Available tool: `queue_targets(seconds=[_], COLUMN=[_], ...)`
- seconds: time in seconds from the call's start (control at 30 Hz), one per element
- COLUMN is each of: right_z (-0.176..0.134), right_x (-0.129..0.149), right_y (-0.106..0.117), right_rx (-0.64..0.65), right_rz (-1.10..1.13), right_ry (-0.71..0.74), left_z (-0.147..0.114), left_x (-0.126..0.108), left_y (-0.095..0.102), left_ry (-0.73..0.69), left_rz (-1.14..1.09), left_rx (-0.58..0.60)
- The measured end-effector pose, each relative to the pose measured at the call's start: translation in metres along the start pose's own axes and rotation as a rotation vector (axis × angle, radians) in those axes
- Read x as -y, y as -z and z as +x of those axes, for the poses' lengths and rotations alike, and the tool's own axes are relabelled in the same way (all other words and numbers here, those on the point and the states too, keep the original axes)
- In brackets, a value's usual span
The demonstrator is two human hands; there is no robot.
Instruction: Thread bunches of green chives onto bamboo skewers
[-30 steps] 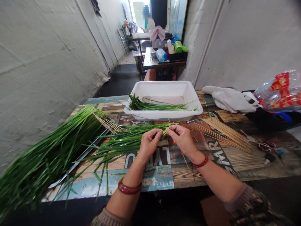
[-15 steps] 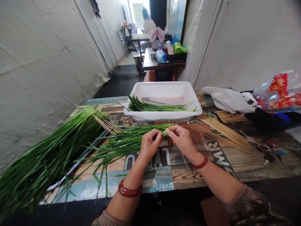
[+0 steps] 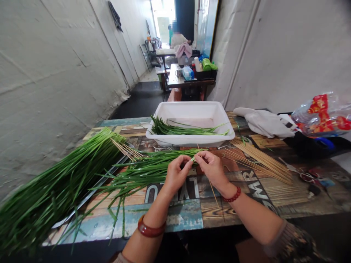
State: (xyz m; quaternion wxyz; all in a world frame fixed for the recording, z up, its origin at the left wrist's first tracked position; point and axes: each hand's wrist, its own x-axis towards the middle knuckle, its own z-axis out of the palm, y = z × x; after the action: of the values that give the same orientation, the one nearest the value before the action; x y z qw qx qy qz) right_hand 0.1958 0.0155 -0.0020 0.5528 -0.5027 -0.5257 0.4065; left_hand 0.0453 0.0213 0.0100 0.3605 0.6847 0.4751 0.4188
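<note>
My left hand (image 3: 177,174) is closed, thumb and fingers pinching the pale ends of some garlic chives (image 3: 148,163) that lie to the left across the table. Close against it, my right hand (image 3: 212,170) grips a thin bamboo skewer (image 3: 214,195), which slants past the fingers towards the table's near edge. The skewer's upper tip shows above the fingertips, right by the chive ends. Whether it passes through them is hidden by my fingers.
A white plastic tub (image 3: 189,138) with more chives stands behind my hands. At left, a large chive pile (image 3: 55,182) lies beside a long metal blade (image 3: 90,195), near several short skewers (image 3: 126,149). Loose bamboo skewers (image 3: 263,160), a white cap (image 3: 257,122) and keys (image 3: 312,190) are at right. A person sits far back.
The view has tilted up slightly, so the table sits lower in the picture. My hands have drawn a little closer together at the chive ends, still holding the chives and the skewer.
</note>
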Motion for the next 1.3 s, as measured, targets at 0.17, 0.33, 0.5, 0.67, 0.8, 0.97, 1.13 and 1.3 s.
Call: queue_targets(seconds=[0.17, 0.33, 0.5, 0.67, 0.8, 0.97, 1.13, 1.3], right_z=[-0.001, 0.0, 0.0, 0.0, 0.002, -0.001, -0.008, -0.008], right_x=[-0.001, -0.002, -0.004, -0.004, -0.001, 0.011, 0.013, 0.004], right_y=[-0.002, 0.0, 0.0, 0.0, 0.008, 0.022, 0.023, 0.014], right_rx=[0.001, -0.014, -0.002, 0.016, 0.052, 0.091, 0.268, 0.267], right_rz=[0.041, 0.0, 0.008, 0.012, 0.135, 0.284, 0.229, 0.112], right_ry=[-0.028, 0.009, 0.008, -0.008, -0.051, -0.063, -0.088, -0.093], left_z=[0.003, 0.005, 0.005, 0.004, 0.003, 0.001, 0.0, 0.0], left_x=[0.002, 0.005, 0.002, -0.003, 0.0, 0.002, -0.003, -0.003], left_y=[0.0, 0.002, 0.003, 0.003, 0.005, 0.012, 0.019, 0.018], left_ry=[0.067, 0.032, 0.06, 0.057, 0.098, 0.156, 0.202, 0.224], left_rz=[-0.088, -0.063, -0.088, -0.067, -0.132, -0.236, -0.298, -0.326], left_rx=[0.051, 0.077, 0.152, 0.166, 0.119, 0.071, 0.048, 0.069])
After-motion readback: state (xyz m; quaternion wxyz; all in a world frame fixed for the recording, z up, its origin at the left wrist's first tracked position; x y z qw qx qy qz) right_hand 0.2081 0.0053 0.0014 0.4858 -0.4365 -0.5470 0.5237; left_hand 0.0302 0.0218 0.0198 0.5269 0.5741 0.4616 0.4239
